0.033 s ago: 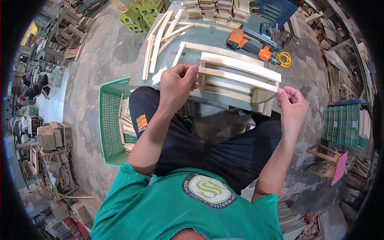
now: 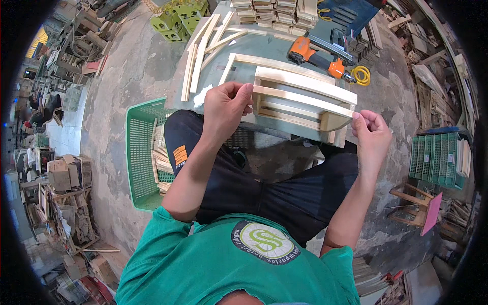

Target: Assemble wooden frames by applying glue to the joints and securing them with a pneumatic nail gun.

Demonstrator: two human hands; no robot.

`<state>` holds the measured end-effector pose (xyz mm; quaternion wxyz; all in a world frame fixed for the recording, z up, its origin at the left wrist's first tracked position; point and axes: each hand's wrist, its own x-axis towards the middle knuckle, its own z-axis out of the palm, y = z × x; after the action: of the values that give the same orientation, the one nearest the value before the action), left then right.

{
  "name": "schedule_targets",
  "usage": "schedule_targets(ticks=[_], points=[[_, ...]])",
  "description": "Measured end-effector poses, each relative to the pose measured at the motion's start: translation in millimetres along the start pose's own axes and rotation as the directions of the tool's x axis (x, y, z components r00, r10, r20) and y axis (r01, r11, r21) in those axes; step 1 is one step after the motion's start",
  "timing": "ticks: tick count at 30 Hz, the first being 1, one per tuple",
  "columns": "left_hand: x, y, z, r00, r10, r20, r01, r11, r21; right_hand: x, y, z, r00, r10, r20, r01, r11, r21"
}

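Between my two hands stretches a thin pale wooden slat (image 2: 305, 101), pinched at its ends by thumb and fingers. My left hand (image 2: 226, 107) is closed on the left end; my right hand (image 2: 372, 129) is closed on the right end. It lies along the near upper edge of a small slatted wooden crate (image 2: 307, 84) on the worktable (image 2: 239, 70). Whether slat and crate are joined cannot be seen. Just behind the crate lies a frame of thin strips (image 2: 284, 66). An orange and black nail gun (image 2: 320, 58) rests on its side farther back.
Loose slats (image 2: 197, 66) cross each other at the table's left. Short wooden pieces (image 2: 274, 14) are stacked at the back. A yellow coiled hose (image 2: 360, 75) sits beside the nail gun. Left of my legs stands a green basket (image 2: 136, 168) holding wood; green crates (image 2: 432, 160) are far right.
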<state>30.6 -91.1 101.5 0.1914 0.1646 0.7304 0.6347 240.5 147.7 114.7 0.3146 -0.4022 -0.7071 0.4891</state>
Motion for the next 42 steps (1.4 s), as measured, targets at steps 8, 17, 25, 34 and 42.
schedule_targets(ticks=[8, 17, 25, 34, 42], points=[[4, 2, -2, 0.999, -0.019, 0.028, 0.017, 0.996, 0.088, 2, 6, -1, 1.0, -0.012, 0.003, 0.012, 1.0, 0.012], [4, 1, 1, 0.997, -0.066, 0.051, 0.065, 0.998, 0.015, 0, 7, 2, 1.0, 0.026, -0.011, -0.025, 0.996, 0.085], [5, 1, 0, 0.996, -0.071, 0.059, 0.071, 0.997, 0.001, 0, 7, 2, 1.0, 0.026, -0.016, -0.025, 0.995, 0.092], [6, -1, -2, 0.992, -0.117, 0.046, 0.118, 0.993, -0.009, 3, 11, -7, 0.988, 0.128, 0.082, -0.145, 0.954, 0.261], [7, 2, -4, 0.994, -0.102, 0.044, 0.101, 0.995, 0.024, 2, 6, -3, 0.992, 0.109, 0.07, -0.121, 0.971, 0.204]])
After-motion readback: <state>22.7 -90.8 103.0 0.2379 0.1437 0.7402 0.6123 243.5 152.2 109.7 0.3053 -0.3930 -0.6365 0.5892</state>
